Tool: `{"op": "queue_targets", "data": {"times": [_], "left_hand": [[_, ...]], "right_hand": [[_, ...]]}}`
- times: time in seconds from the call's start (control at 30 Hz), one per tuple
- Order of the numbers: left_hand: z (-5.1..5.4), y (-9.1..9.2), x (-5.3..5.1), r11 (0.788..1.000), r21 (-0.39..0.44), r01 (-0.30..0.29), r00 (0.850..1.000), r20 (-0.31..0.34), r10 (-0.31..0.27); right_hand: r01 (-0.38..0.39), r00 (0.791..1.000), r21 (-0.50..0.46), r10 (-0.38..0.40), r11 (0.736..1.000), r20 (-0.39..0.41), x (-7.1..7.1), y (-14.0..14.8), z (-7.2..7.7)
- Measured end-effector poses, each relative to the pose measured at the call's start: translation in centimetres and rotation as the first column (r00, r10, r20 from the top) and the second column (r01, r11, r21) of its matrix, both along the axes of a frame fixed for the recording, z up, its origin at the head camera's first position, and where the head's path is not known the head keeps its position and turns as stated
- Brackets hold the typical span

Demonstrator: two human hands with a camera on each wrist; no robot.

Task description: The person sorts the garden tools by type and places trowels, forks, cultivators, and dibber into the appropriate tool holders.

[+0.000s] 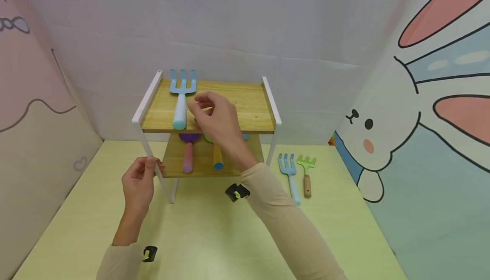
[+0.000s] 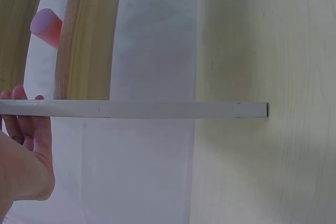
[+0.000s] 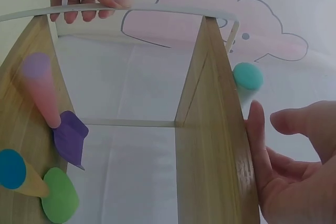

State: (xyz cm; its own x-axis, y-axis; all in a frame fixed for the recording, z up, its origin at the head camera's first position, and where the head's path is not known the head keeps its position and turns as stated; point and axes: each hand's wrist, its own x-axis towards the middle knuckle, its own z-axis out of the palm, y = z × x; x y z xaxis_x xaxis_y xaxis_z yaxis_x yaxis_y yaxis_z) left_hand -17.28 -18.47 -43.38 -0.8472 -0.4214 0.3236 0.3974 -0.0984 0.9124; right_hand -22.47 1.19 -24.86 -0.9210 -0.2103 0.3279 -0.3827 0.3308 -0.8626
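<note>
A toy garden fork [image 1: 181, 107], light blue with a teal handle end, lies on the top board [image 1: 245, 105] of a two-tier shelf, tines toward the back. Just right of its handle is my right hand [image 1: 218, 118], fingers loosely bent and nothing between them; in the right wrist view its fingers touch the board's edge. My left hand [image 1: 139, 184] holds the shelf's white left leg [image 2: 157, 109] between thumb and fingers. On the lower board [image 1: 203, 169] lie a purple trowel with a pink handle [image 1: 188, 158] and a green-headed tool with a yellow handle [image 1: 217, 157].
Right of the shelf, a blue fork [image 1: 288, 169] and a green rake with a brown handle [image 1: 307, 182] lie on the pale table [image 1: 214, 237]. A light blue piece [image 1: 245, 136] shows on the lower board, mostly hidden by my right arm. A white curtain [image 1: 245, 29] hangs behind.
</note>
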Motion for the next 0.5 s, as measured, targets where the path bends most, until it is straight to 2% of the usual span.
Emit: {"op": "queue_targets", "data": {"times": [0.27, 0.5], "left_hand": [[0.1, -0.2, 0.0, 1.000, -0.003, -0.006, 1.000, -0.003, 0.006], [0.0, -0.1, 0.0, 1.000, 0.016, 0.001, 1.000, 0.003, -0.001]], "right_hand": [[-0.077, 0.990, -0.051, 0.070, 0.996, -0.127, 1.3, 1.4, -1.1], [-0.114, 0.974, -0.102, 0.091, 0.988, -0.207, 2.3, 2.3, -1.9]]}}
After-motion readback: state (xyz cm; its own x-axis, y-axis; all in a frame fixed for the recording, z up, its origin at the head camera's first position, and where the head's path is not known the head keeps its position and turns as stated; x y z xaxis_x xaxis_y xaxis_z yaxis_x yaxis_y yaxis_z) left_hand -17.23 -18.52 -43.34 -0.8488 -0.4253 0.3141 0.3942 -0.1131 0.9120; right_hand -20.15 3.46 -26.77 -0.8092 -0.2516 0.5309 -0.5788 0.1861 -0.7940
